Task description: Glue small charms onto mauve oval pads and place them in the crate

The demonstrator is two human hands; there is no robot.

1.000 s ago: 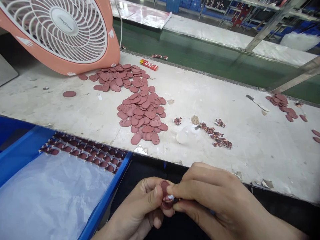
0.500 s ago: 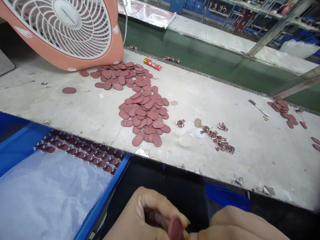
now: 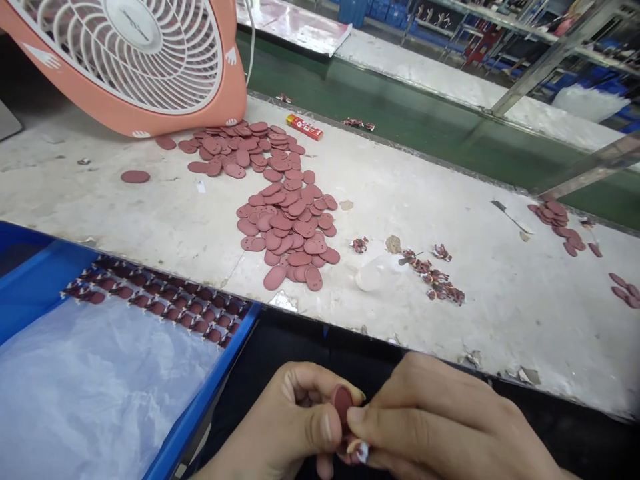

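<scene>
Since half a second ago both hands are rising; the left hand (image 3: 295,420) and right hand (image 3: 445,413), fingers nearly closed, are pinching one dark-red oval disc (image 3: 342,401) before the off-white bench (image 3: 450,193). Lettering on the coral-framed plastic fan (image 3: 226,93) is remaining unreadable.

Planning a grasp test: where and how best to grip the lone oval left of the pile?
Probably pinch the lone oval piece across its two long edges at mid-length, coming from above and the near side. It lies flat, so mainly its thin rim offers purchase; the fan stands behind it.
</scene>
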